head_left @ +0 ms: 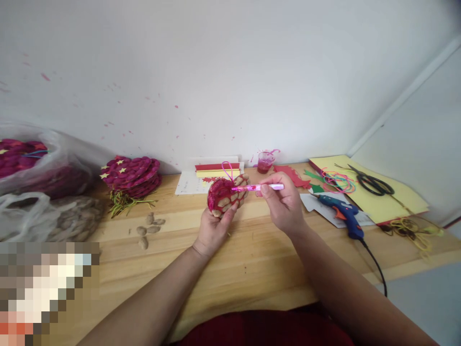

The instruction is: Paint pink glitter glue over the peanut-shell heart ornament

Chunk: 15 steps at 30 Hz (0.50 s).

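My left hand (215,229) is closed on the lower edge of a round peanut-shell ornament (224,201), tilted up above the table. Wet-looking magenta paint covers its left and upper part, while shells on the right are still bare tan. A pink cord loop (226,169) rises from its top. In my right hand (284,204) is a paintbrush (264,187), its white handle smeared with pink, pinched between thumb and fingers. The brush tip meets the ornament near its middle. Behind them stands a clear cup of magenta paint (265,162).
Loose peanuts (147,230) lie left of my hands, near stacked painted ornaments (133,175) and plastic bags (46,163). To the right are a blue glue gun (344,214) with its cord, scissors (372,182), yellow paper (406,199) and coloured cords (338,180). The wall (201,72) is paint-spattered.
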Tool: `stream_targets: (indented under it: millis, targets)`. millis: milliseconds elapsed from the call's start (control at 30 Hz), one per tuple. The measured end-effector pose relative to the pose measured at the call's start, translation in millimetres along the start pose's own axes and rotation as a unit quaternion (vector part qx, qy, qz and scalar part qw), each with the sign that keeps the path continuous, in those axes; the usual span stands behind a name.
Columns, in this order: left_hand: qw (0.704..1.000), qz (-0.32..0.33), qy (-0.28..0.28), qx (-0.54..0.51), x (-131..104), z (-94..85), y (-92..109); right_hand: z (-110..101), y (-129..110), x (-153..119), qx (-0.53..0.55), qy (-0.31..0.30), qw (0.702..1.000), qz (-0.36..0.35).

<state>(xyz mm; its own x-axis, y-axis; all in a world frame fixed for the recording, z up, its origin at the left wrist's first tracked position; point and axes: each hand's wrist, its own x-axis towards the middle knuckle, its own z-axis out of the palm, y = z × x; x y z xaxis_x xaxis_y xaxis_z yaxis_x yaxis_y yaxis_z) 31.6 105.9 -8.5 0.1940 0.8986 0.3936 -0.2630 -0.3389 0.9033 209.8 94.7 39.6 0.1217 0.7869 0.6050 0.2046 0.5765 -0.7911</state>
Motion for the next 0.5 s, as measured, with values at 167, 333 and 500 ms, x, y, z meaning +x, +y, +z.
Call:
stream_targets:
  millis: [167, 333, 500]
  targets:
    - [1.000, -0.013, 0.008, -0.022, 0.0, -1.2, -4.3, -1.7, 0.5, 1.5, -0.013, 0.022, 1.000, 0.004]
    - [1.000, -0.003, 0.009, 0.000, -1.1, -2.5, -6.6, 0.0, -1.3, 1.5, 0.010, 0.002, 1.000, 0.002]
    - [1.000, -0.002, 0.019, -0.014, -0.8, -2.1, -5.4, -1.4, 2.6, 2.7, -0.010, 0.028, 0.999, 0.014]
